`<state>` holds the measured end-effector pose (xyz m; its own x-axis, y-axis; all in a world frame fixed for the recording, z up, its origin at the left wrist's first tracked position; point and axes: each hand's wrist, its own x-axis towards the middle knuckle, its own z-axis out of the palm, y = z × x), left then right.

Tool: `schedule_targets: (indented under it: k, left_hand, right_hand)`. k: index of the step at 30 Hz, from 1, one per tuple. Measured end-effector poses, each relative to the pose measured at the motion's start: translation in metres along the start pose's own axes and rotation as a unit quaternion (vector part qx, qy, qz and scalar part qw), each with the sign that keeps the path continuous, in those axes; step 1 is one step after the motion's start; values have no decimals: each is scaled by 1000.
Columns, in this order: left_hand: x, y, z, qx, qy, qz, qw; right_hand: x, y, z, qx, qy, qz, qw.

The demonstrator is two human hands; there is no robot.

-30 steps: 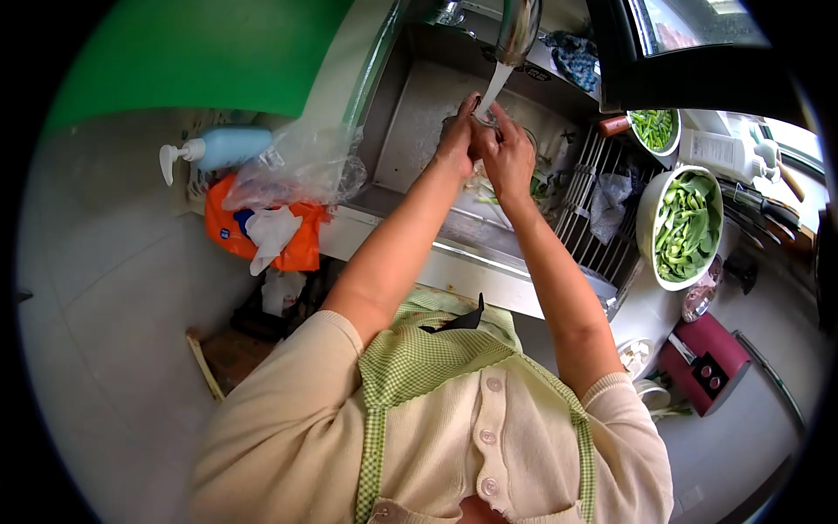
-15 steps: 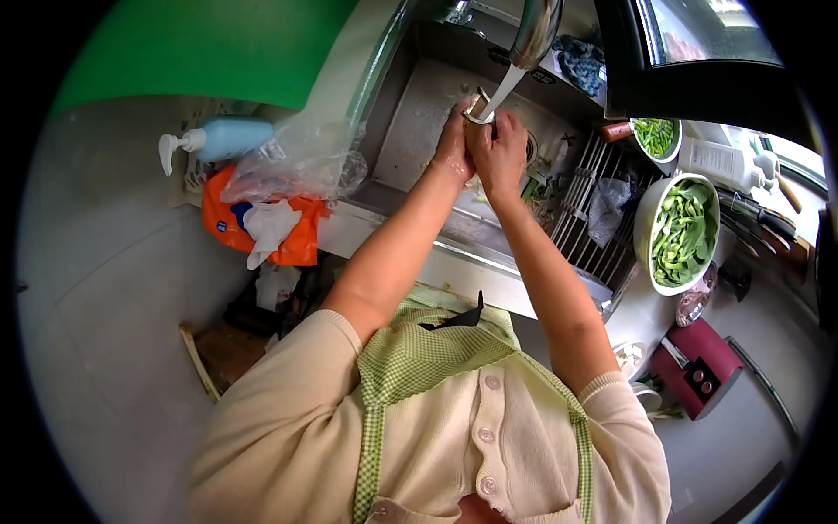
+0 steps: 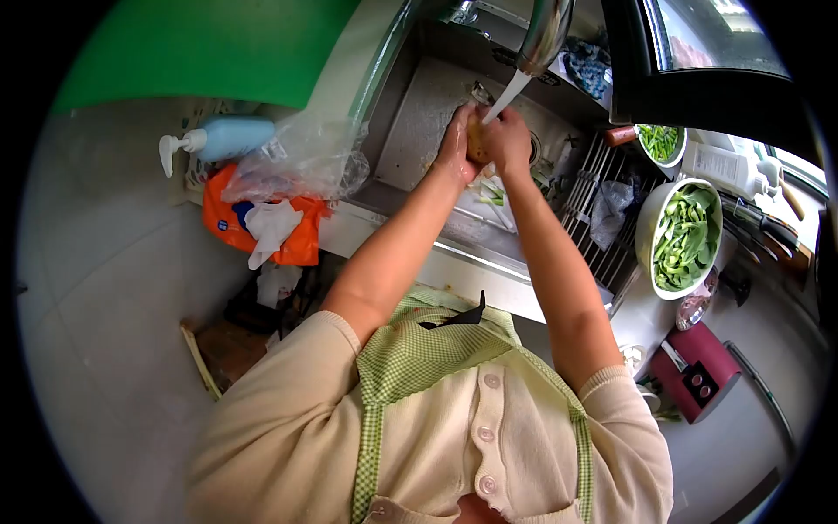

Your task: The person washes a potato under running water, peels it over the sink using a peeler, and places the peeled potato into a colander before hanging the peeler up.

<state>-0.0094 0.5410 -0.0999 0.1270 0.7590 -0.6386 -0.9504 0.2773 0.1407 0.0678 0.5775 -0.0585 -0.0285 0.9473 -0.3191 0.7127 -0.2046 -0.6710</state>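
Under the running tap [image 3: 543, 44], both hands meet above the steel sink [image 3: 410, 118]. My left hand [image 3: 454, 144] is closed around a wet, yellow-brown lump that looks like a potato [image 3: 477, 142]. My right hand [image 3: 510, 142] is closed against its other side, fingers curled, partly behind the water stream. What the right palm holds is hidden. Just beyond the fingers, a small shiny metal piece [image 3: 481, 93] shows, perhaps a peeler head; I cannot tell which hand it belongs to. Green and pale vegetable scraps [image 3: 495, 194] lie in the sink below my wrists.
A metal rack [image 3: 594, 188] spans the sink's right side, with a crumpled plastic bag on it. Bowls of leafy greens [image 3: 685, 236] and cut green pieces [image 3: 659, 141] stand to the right, near knives [image 3: 764, 229]. A blue pump bottle [image 3: 236, 137] and orange bag [image 3: 301, 231] are left.
The metal piece has shifted slightly up and away from my fingers, and the yellow-brown lump shows more. My right hand has curled tighter. The view has shifted a little.
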Motion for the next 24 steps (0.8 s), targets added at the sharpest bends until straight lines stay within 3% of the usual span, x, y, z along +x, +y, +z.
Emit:
schedule_targets:
  k: [1,3,5,7,8,9,11,12,17,19,24]
  left_hand:
    - [-5,0,4,1,0,0,1000]
    - [-18,-1,14,23,-27,-25,999]
    - [-7,0,5,18,-54,12,998]
    - [-9,7,2,-73,-102,-21,992]
    - [-7,9,1,-69,-121,4,990]
    - [-9,10,3,-70,-123,6,990]
    - [-14,11,6,-56,-20,-20,998]
    - [-10,10,0,-68,-13,-16,997]
    - [-12,13,1,-105,-56,-4,993]
    - [-9,18,0,-71,-105,-37,991]
    - [-6,8,5,38,-107,-1,994]
  right_hand:
    - [18,13,4,1,0,0,1000]
    - [45,27,11,179,-18,56,982]
    - [27,27,6,116,-1,25,993]
    - [-8,17,6,22,168,-252,953]
    - [-8,19,6,16,187,-340,922]
    - [-7,15,2,16,187,-342,921]
    - [-3,9,-9,81,42,-127,988]
    - [16,28,-4,126,51,-113,984]
    - [27,5,-35,127,55,-144,980]
    - [29,-6,-39,117,61,-155,979]
    - [36,-45,-40,130,51,-243,960]
